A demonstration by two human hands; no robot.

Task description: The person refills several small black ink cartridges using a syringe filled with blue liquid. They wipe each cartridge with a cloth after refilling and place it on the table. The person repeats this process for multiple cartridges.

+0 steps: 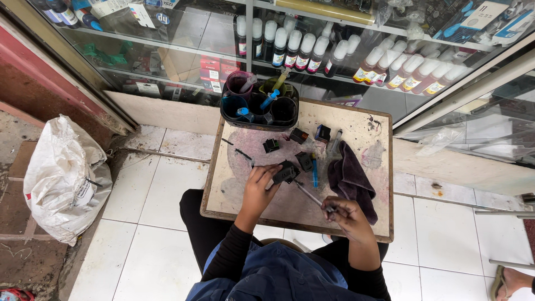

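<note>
On a small stained wooden table (pixel 362 223), my left hand (pixel 259 187) grips a black ink cartridge (pixel 285 171). My right hand (pixel 343 214) holds a syringe (pixel 310 195) whose needle points up-left into the cartridge. Other black cartridges (pixel 271 145) (pixel 299 135) (pixel 304 160) and a dark blue one (pixel 322 132) lie on the table beyond my hands. A blue pen-like stick (pixel 315 171) lies beside them. A dark purple cloth (pixel 348 178) is draped on the table just right of the syringe.
A black tray of ink-stained cups with syringes (pixel 259 103) sits at the table's far edge. Behind it is a glass display case with rows of ink bottles (pixel 390 64). A white sack (pixel 64 178) rests on the floor at left. Someone's sandalled foot (pixel 510 281) shows at bottom right.
</note>
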